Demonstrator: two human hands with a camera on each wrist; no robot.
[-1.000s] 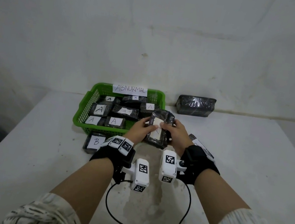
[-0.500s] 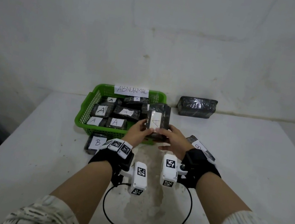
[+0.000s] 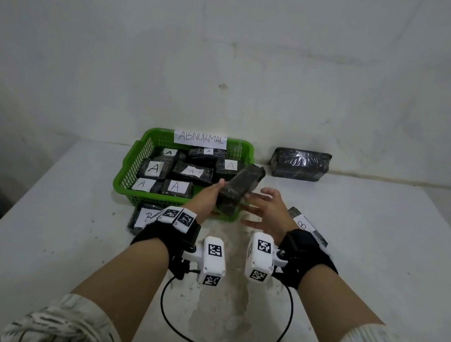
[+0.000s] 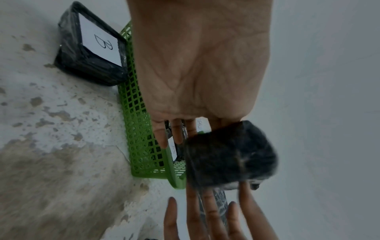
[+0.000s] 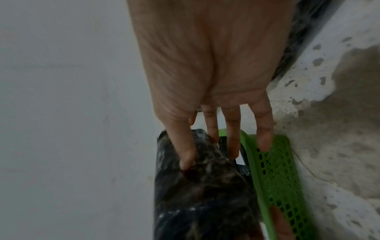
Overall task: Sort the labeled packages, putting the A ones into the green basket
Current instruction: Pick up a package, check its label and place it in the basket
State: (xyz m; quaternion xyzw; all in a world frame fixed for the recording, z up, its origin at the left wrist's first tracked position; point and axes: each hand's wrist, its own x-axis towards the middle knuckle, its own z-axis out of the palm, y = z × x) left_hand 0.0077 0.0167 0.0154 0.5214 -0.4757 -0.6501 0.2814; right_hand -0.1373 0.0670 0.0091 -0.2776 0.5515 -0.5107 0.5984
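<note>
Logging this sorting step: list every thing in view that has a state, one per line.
Black plastic-wrapped package in the hands: lifted, tilted over the basket's near right corner, label hidden.
Left hand: grips that package.
Right hand: fingers straight, beside the package.
Green plastic mesh basket: holds several A packages.
Black package labelled B: on the table outside the basket.

Head view down over table (image 3: 354,252); wrist views close, sharing green basket (image 4: 141,146).

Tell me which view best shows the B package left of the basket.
Left wrist: the B package lies unobstructed, label readable, against the green basket. Head view shows it partly hidden by the left wrist strap. Right wrist misses it.
</note>
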